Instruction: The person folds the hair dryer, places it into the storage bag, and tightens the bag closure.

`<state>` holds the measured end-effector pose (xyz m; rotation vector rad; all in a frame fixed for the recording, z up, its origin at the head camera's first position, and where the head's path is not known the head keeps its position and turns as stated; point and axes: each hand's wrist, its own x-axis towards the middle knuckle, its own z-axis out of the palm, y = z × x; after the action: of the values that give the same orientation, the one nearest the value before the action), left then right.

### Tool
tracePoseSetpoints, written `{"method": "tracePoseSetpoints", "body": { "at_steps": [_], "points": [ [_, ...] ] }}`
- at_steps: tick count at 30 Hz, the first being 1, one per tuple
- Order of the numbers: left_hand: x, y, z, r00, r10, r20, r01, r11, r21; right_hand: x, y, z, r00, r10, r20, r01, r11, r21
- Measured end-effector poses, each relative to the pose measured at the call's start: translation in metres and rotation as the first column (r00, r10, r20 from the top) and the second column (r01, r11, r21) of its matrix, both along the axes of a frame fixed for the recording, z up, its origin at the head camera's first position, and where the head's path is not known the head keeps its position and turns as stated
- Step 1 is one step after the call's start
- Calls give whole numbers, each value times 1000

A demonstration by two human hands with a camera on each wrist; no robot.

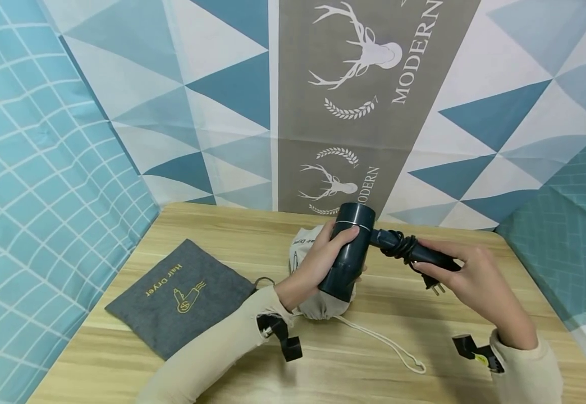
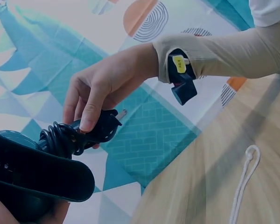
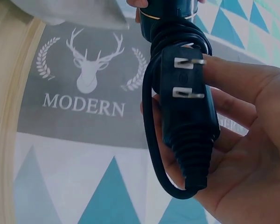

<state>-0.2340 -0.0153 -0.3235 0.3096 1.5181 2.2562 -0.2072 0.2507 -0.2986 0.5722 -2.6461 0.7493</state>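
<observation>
A dark hair dryer (image 1: 346,264) is held up above the table between both hands. My left hand (image 1: 318,261) grips its barrel, the thumb lying across the top. With the fingers of my right hand (image 1: 475,272) I hold the end of the handle (image 1: 434,257). A black cord (image 1: 400,246) is wound round the handle, and its two-pin plug (image 3: 184,88) faces the right wrist camera. Behind and below the barrel lies a pale drawstring bag (image 1: 323,307), partly hidden by the left hand and dryer; its white string (image 1: 389,342) trails toward the right.
On the left of the wooden table (image 1: 374,370) lies a flat grey pouch (image 1: 172,303) printed "Hair Dryer", with a dark loop (image 1: 264,280) at its corner. A patterned cloth backdrop (image 1: 232,112) rises behind the table's back edge.
</observation>
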Motion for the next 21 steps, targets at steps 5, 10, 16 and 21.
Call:
{"method": "tracePoseSetpoints", "body": {
  "at_steps": [5,10,16,21],
  "points": [
    [21,-18,12,1000,-9,9,9,1000,-2,5,-12,2,996,65,-59,-62,997,47],
    [38,-30,16,998,-49,38,47,997,57,19,-25,6,994,102,-50,-99,994,53],
    [52,-45,16,997,-67,25,65,995,71,40,-42,7,986,168,10,-168,986,-10],
    [63,-54,21,997,-82,0,82,995,57,45,-47,-1,959,225,171,-212,973,-92]
  ]
}}
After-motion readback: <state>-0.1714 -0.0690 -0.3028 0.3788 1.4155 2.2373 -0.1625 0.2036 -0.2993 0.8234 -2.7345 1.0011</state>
